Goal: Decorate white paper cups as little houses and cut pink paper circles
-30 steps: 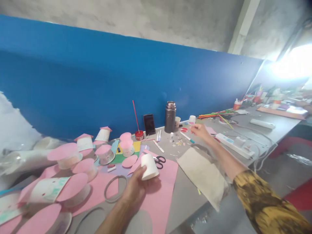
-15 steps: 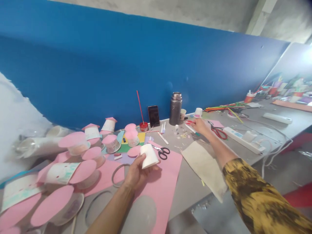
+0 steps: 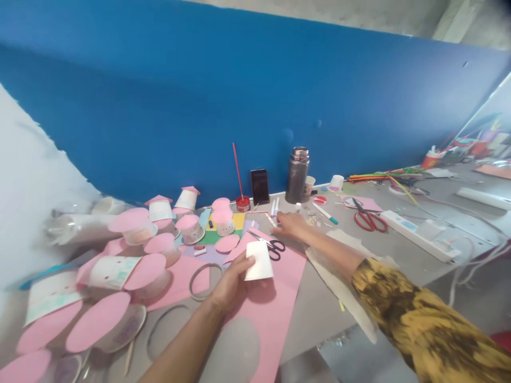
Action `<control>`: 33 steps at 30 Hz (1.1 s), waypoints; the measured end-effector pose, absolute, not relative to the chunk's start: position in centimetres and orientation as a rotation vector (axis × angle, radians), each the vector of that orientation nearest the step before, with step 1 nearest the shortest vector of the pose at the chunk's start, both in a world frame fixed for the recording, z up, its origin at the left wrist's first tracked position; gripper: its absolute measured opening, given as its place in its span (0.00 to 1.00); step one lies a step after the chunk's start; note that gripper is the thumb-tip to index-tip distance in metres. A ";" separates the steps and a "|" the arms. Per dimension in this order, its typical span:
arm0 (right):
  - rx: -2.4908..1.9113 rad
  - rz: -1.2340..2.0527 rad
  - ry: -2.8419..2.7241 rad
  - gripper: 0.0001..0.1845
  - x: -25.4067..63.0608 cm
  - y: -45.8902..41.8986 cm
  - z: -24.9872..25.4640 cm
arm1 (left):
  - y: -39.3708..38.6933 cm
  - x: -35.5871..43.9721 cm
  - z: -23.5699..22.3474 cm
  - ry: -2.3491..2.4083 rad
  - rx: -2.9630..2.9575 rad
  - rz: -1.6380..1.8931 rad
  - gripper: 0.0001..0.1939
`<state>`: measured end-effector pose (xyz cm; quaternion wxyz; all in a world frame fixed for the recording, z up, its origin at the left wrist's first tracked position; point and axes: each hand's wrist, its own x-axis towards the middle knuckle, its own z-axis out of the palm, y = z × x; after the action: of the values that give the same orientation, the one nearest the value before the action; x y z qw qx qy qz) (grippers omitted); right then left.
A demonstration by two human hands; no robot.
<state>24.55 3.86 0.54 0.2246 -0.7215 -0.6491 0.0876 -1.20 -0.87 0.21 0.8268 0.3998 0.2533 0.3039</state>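
The person's left hand (image 3: 235,282) grips a white cup (image 3: 258,261), thumb on its side and fingers under it. The cup is held wide end down, slightly tilted, in front of the flask (image 3: 297,176) and to its left, above a pink sheet (image 3: 289,298). The right hand (image 3: 290,225) is closer to the flask, in front of it, with fingers bent down at the end of a white pen (image 3: 270,219); whether they have closed on the pen cannot be told. Two more pens (image 3: 275,206) lie together just left of the flask.

Black scissors (image 3: 276,249) lie on the pink sheet in front of the flask, just behind the held cup. Left of the flask stand a phone (image 3: 260,186) and, beyond it, a red tin (image 3: 242,204) with a stick rising from it. Well to the flask's left and front, many pink-topped cups crowd the table, some upright, some on their sides, with a grey ring (image 3: 194,281) near them. A patterned cup (image 3: 310,185) stands just right of the flask. Farther right of the flask lie red scissors (image 3: 370,222) and a power strip (image 3: 419,236). A beige sheet (image 3: 339,290) lies in front of the flask, partly under the right forearm.
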 end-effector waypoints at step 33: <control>-0.948 1.070 -0.853 0.23 18.8 -3.2 3.7 | 0.7 -1.2 2.1 0.558 0.486 0.807 0.24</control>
<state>18.75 -3.22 3.65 0.6732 -0.4213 -0.3789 0.4752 -1.20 0.73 2.07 0.8539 0.2308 0.2653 0.3837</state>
